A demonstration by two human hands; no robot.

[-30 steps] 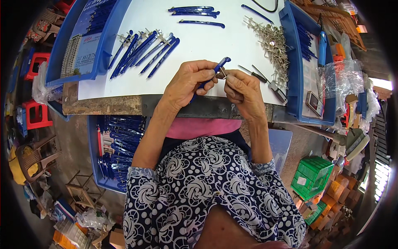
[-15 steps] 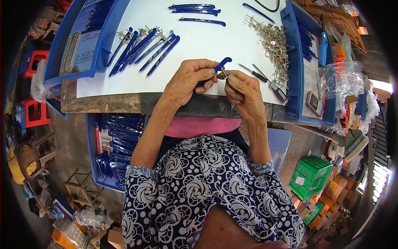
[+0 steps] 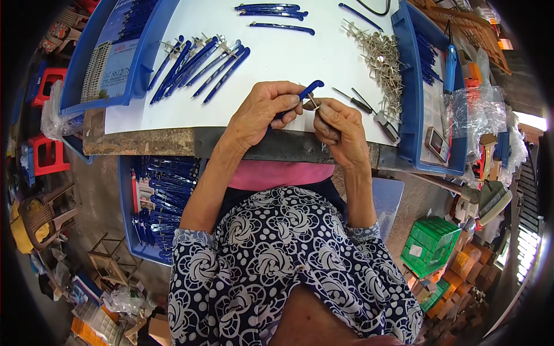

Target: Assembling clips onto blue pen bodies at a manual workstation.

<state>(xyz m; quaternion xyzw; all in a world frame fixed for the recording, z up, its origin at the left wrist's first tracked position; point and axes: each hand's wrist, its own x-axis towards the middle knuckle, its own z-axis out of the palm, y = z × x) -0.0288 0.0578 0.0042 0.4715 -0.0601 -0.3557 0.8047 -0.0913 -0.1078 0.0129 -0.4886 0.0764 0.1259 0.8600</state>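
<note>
My left hand (image 3: 261, 115) is closed around a slim blue plastic strip with a hooked end (image 3: 312, 89), held over the table's near edge. Pinched between the fingertips of my right hand (image 3: 341, 126) is a small metal pin-like part (image 3: 313, 102), which meets the blue strip near its hooked end. Fingers hide exactly how the two join. Beyond the right hand lies a heap of similar metal parts (image 3: 381, 60). Several blue strips (image 3: 190, 68), some with metal parts on them, lie fanned out at the left. More blue strips (image 3: 271, 11) lie at the far middle.
A screwdriver (image 3: 385, 127) and a thin dark-handled tool (image 3: 360, 105) lie right of my hands. Blue trays flank the white tabletop, one left (image 3: 134, 86) and one right (image 3: 408, 104). Below the edge at left, a blue bin (image 3: 128, 210) holds many strips. A green crate (image 3: 430, 245) stands lower right.
</note>
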